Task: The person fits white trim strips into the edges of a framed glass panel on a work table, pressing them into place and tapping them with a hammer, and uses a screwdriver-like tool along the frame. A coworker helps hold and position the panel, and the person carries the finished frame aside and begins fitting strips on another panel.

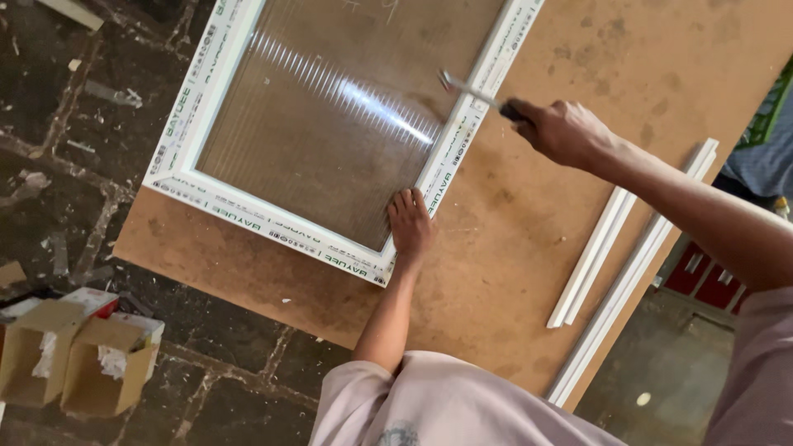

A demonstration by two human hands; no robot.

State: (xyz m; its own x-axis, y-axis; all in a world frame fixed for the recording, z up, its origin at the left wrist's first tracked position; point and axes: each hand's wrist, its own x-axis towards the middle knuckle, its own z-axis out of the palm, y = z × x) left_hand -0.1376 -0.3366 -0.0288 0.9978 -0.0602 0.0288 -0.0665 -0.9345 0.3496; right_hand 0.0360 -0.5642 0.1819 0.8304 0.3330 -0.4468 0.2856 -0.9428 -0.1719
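Currently at the brown board table (529, 248), head camera looking down. White-framed window panel (330, 124) lies flat on the table, reaching toward its far-left corner; ribbed, frosted-looking glass inside the frame, light glinting across it.

My left hand (410, 225) rests palm down on the glass, fingers together and flat, right against the inner edge of the frame near the panel's near-right corner. It presses, grips nothing.

My right hand (564, 130) is closed around the dark handle of a thin metal tool (475, 92). Tool blade lies across the right rail of the frame, tip over the edge of the glass. Cannot tell whether the tip touches the glass or sits in the gap.

Long white plastic strips (628, 264) lie side by side on the table toward its right edge, well apart from the panel.

Off the table, down on the dark stone floor (74, 165) to the left: open cardboard boxes (83, 355), some with white material inside. Scraps and white flecks scattered over the floor
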